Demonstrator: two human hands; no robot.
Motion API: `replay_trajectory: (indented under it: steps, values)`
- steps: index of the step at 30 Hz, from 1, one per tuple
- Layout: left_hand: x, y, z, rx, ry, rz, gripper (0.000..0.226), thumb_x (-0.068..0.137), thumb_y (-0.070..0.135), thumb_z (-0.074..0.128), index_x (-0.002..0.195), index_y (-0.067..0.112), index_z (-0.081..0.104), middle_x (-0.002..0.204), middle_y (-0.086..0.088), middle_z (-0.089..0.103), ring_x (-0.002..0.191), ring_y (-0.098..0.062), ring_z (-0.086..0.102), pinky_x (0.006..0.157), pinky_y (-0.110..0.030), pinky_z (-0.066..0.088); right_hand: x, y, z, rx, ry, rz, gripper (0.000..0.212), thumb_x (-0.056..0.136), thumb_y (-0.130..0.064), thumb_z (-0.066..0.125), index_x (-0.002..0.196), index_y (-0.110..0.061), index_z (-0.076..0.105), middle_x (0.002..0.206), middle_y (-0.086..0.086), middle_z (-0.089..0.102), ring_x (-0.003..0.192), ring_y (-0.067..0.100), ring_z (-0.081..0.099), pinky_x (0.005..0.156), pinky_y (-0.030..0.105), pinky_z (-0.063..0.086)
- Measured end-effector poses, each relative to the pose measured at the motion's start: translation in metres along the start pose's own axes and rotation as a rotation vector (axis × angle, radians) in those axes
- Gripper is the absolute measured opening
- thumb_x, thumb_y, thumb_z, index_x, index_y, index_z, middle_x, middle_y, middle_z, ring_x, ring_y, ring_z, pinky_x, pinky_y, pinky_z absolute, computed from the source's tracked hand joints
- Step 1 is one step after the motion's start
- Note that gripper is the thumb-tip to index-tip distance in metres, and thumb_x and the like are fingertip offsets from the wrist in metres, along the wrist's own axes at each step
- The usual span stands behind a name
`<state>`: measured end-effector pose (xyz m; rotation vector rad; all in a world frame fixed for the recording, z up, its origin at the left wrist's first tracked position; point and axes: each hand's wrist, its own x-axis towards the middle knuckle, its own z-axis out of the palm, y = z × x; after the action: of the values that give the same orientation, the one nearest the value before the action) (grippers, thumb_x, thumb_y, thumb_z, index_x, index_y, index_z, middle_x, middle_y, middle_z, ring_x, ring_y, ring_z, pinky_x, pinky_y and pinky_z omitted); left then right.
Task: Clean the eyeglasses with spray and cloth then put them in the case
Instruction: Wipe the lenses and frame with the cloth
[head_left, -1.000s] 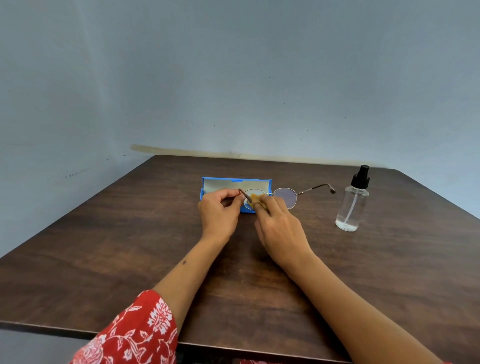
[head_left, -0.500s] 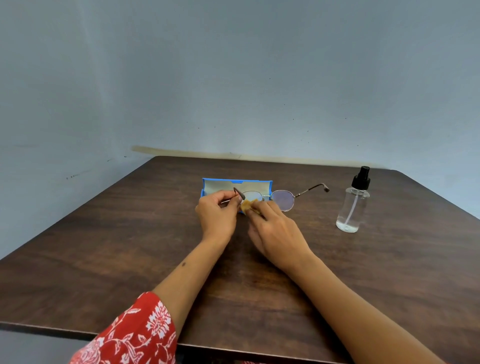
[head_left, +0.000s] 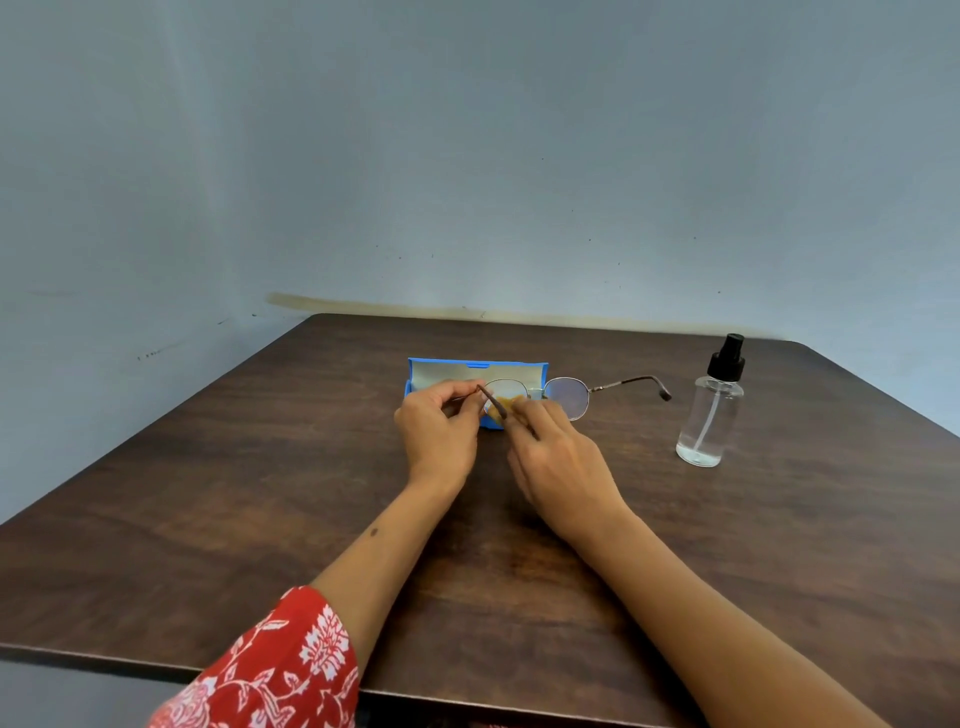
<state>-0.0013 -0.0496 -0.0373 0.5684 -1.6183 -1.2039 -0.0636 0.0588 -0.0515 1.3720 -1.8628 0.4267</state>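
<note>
Before the open case (head_left: 447, 371), eyeglasses (head_left: 566, 397) in left-hand grip (head_left: 439, 431), cloth (head_left: 506, 402) pinched by right hand (head_left: 558, 460)

Two bare forearms come into the view from below. The left arm wears a short red sleeve (head_left: 270, 670) with a white print of flowers and leaves; its hem ends above the elbow. A small dark mark (head_left: 373, 531) sits on the left forearm. The left hand (head_left: 439, 436) and right hand (head_left: 558, 462) carry no rings or watch. The right arm is bare as far as one can see.
</note>
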Motion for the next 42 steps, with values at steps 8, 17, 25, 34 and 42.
replay_trajectory:
  steps: [8,17,25,34,42]
  values:
    - [-0.002,0.004,0.0,0.008,0.01,0.003,0.012,0.078,0.003,0.072,0.089,0.006,0.074,0.081,-0.002,0.071,0.071,-0.008,0.066,0.079,-0.034,0.057,-0.002,0.0,0.003,0.086,0.008,-0.119,0.035,0.077,-0.014,0.04,0.094,-0.007,0.069,0.085,0.005,0.061,0.08,0.02,0.052,0.043,0.027,0.05]
    - [-0.003,0.005,0.001,0.048,-0.008,0.007,0.013,0.08,0.008,0.071,0.092,0.006,0.073,0.085,0.001,0.071,0.082,-0.008,0.068,0.081,-0.028,0.056,0.003,0.013,-0.012,0.208,0.352,0.219,0.025,0.083,-0.011,0.051,0.098,-0.007,0.071,0.095,0.003,0.068,0.09,0.018,0.062,0.064,0.024,0.05]
    - [-0.007,0.006,0.003,0.02,-0.029,0.026,0.014,0.079,0.006,0.071,0.093,0.007,0.073,0.086,-0.001,0.072,0.081,-0.007,0.068,0.079,-0.026,0.057,0.007,0.011,-0.002,0.019,0.085,0.101,0.042,0.058,0.003,0.081,0.099,-0.003,0.071,0.1,0.011,0.069,0.097,0.027,0.063,0.052,0.029,0.055]
    - [-0.008,0.008,0.003,-0.03,-0.051,0.009,0.016,0.079,0.005,0.071,0.094,0.008,0.073,0.086,0.0,0.072,0.083,-0.008,0.069,0.082,-0.033,0.058,0.007,0.012,-0.005,-0.084,0.06,0.027,0.039,0.059,-0.002,0.084,0.096,0.001,0.072,0.096,0.013,0.07,0.093,0.027,0.066,0.067,0.028,0.055]
    - [-0.009,0.008,0.003,-0.01,-0.046,0.029,0.017,0.08,0.004,0.07,0.096,0.009,0.072,0.089,-0.001,0.072,0.083,-0.004,0.067,0.081,-0.026,0.057,0.006,0.005,-0.005,-0.02,0.069,-0.049,0.033,0.079,-0.012,0.046,0.098,0.0,0.07,0.094,0.011,0.069,0.091,0.028,0.064,0.076,0.032,0.054]
